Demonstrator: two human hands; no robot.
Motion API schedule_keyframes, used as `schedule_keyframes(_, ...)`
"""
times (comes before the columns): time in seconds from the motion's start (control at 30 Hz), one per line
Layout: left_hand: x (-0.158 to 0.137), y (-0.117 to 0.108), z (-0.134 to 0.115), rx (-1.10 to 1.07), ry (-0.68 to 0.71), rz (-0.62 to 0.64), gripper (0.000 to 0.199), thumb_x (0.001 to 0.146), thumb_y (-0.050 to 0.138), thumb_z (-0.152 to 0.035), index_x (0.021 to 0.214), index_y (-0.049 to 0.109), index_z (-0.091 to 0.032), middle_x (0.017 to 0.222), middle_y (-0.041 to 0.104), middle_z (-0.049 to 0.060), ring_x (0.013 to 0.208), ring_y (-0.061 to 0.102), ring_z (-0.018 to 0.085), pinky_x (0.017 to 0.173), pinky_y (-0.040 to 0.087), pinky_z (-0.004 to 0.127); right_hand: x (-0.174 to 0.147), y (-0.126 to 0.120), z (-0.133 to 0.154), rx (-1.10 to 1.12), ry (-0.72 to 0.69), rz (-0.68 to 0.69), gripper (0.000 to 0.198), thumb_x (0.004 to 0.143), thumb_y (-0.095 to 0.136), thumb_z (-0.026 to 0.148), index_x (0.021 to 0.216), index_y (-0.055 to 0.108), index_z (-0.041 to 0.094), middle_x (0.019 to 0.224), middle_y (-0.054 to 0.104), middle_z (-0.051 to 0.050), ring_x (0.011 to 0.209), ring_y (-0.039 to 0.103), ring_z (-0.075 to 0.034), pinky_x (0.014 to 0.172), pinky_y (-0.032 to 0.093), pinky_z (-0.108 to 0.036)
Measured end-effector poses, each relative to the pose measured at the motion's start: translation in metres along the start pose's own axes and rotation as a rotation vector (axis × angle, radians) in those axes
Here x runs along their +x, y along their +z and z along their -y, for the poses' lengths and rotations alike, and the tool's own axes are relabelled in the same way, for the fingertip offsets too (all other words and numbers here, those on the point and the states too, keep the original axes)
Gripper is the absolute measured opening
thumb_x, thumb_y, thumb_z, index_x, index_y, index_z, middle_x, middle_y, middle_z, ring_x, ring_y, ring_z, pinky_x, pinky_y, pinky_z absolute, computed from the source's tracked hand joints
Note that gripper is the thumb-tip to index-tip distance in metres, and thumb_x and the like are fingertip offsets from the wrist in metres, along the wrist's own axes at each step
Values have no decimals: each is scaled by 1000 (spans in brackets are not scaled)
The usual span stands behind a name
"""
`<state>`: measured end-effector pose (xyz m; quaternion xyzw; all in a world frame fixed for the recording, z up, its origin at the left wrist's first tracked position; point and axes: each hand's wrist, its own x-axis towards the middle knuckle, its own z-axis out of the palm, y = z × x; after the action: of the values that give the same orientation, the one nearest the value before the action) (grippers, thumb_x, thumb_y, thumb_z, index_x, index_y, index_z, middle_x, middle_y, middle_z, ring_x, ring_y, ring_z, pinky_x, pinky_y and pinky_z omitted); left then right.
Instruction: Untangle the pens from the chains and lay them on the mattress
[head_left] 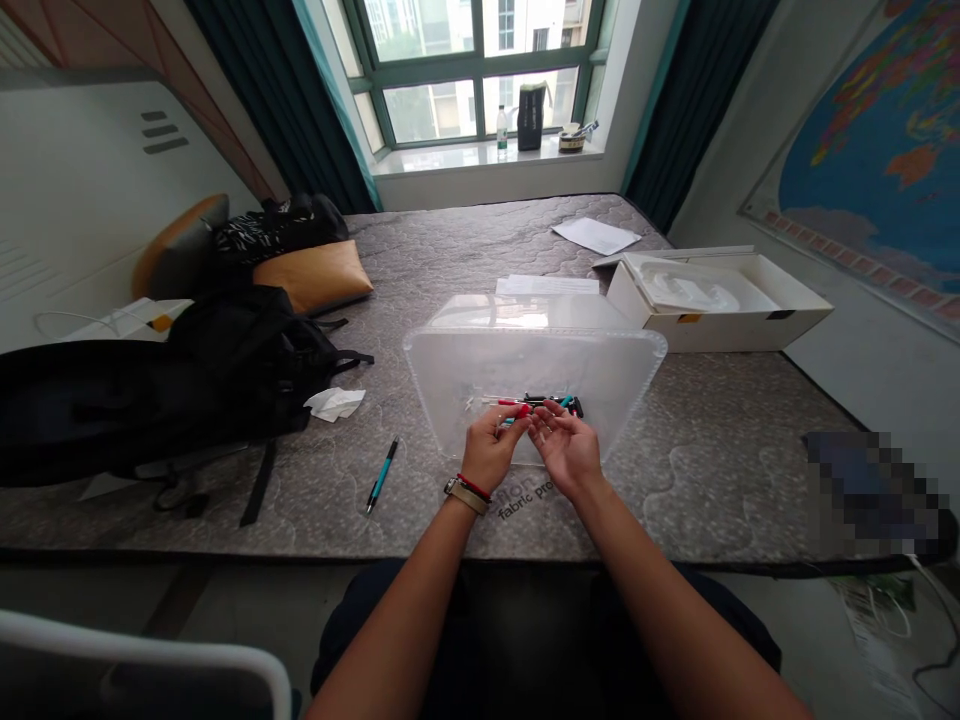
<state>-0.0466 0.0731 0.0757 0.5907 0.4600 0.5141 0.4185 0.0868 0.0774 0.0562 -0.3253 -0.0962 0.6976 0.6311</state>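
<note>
Pinched between the thumb and fingers of my left hand [489,448] is a small red piece [523,411], too small to name surely. My right hand [568,452] is turned palm up beside it, its fingers loosely bent and apart, with the fingertips near the red piece. Both hands are at the near side of a clear plastic bin [450,385] that lies with its wide opening towards me. Several pens [574,405] lie in the bin behind my fingers, partly hidden by them. A teal and black pen [383,475] rests on the mattress to the left of my left hand.
The bin stands on a grey quilted mattress [697,450]. A black backpack [225,360], a crumpled tissue [335,403] and a tan cushion [315,277] are at left. An open white box [727,330] sits at right. Paper sheets [596,236] lie behind the bin.
</note>
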Motion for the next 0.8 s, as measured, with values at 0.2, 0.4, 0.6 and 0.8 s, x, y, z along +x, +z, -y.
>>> schedule_keyframes(0.2,-5,8,4,143,-22,88,16,83,65,-35,89,72,-21,82,68,3,57,51,10,54,38,22,4,-4,9,-12,-89,-35,17,79,54,33,92,60,23,106,71,-8,109,64,-24,88,53,-42)
schedule_keyframes(0.4,-7,14,15,282,-31,79,13,81,67,-32,86,75,-23,71,67,2,62,54,13,61,39,24,-6,7,4,-178,-156,45,36,83,54,54,100,61,24,118,67,-9,119,58,-25,96,49,-44)
schedule_keyframes(0.6,-7,22,22,275,-77,62,20,77,70,-38,85,73,-19,57,56,-3,51,45,10,55,35,23,-10,11,-3,-116,-181,62,33,84,57,51,101,62,23,114,68,-7,122,56,-24,100,46,-42)
schedule_keyframes(0.8,-6,18,20,363,28,97,15,80,68,-33,86,74,-21,65,64,2,57,52,14,61,38,26,-7,8,0,-125,-160,82,33,80,61,50,100,63,23,116,68,-8,119,58,-25,97,49,-42)
